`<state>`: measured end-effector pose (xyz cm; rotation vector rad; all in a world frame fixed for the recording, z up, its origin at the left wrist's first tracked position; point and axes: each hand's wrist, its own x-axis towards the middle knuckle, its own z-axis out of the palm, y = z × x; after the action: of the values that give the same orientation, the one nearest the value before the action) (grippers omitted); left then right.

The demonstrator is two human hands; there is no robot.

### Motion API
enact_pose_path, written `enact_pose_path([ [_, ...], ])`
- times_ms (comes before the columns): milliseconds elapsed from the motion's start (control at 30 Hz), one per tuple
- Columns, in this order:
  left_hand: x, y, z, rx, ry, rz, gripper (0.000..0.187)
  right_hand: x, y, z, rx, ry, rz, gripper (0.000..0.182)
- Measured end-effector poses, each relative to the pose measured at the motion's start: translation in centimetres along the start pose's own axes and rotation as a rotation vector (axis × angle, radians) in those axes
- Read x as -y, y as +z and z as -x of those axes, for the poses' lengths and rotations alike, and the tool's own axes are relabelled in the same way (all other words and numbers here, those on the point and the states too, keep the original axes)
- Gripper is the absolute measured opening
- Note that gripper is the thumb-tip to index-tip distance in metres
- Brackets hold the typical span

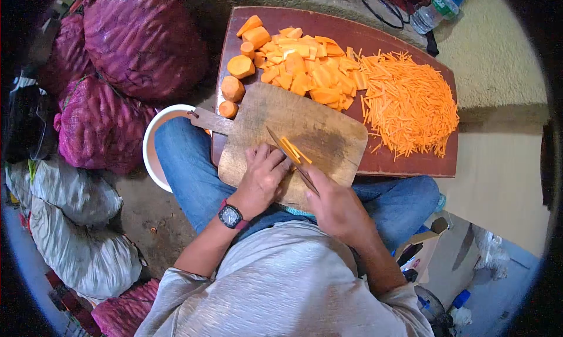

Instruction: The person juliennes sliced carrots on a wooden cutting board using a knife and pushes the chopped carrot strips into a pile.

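Note:
On a wooden cutting board [328,123] across my lap, my right hand [335,203] grips a knife [287,152], its blade angled up and to the left. Bent fingers of my left hand [262,175] press down beside the blade, holding carrot that is mostly hidden beneath them. A few cut carrot strips [297,151] lie against the blade's right side. Beyond the board sits a heap of carrot slices [316,67], with a large pile of carrot shreds [410,105] to its right. Several thick carrot chunks [241,66] line the left side.
A dark red board [375,167] supports the carrots and part of the cutting board. A white tub [153,161] stands by my left knee. Purple mesh sacks [141,38] and white sacks [88,255] crowd the left. A plastic bottle [431,14] is at the upper right.

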<state>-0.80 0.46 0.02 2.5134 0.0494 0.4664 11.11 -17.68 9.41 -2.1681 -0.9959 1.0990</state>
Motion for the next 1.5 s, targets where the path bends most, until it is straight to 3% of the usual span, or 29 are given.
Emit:
enact_pose_path([
  [100,0.2,0.1,0.3,0.001,0.01,-0.004,0.045,-0.5,0.1,2.0,-0.059,-0.081,-0.025,0.047],
  [400,-0.1,0.2,0.2,0.004,0.042,-0.083,0.036,0.3,0.1,1.8,0.011,0.032,-0.019,0.049],
  [467,-0.2,0.1,0.3,0.019,0.023,-0.07,0.035,-0.1,0.6,3.5,-0.122,-0.024,-0.029,0.047],
  [600,-0.2,0.3,0.2,-0.022,0.046,-0.067,0.033,0.9,0.0,0.5,-0.003,0.107,-0.026,0.047],
  [700,-0.2,0.4,0.2,-0.018,0.048,-0.087,0.033,0.6,0.0,0.6,-0.002,0.06,-0.03,0.045],
  [767,-0.1,0.2,0.2,-0.018,0.049,-0.096,0.034,-0.7,0.5,2.8,-0.139,-0.115,-0.051,0.044],
  [1067,0.0,0.4,0.2,-0.043,0.078,-0.088,0.035,0.5,0.1,1.0,-0.047,0.022,-0.017,0.044],
  [1167,0.1,0.6,0.6,-0.048,0.06,-0.091,0.036,-1.0,1.1,3.4,-0.188,-0.13,-0.016,0.044],
  [1300,-0.2,0.6,0.4,-0.048,0.059,-0.103,0.035,0.7,0.5,0.5,-0.022,0.103,0.032,0.044],
  [1500,-0.1,0.6,0.6,-0.043,0.073,-0.113,0.036,-0.5,0.4,2.4,-0.084,-0.118,0.026,0.042],
])
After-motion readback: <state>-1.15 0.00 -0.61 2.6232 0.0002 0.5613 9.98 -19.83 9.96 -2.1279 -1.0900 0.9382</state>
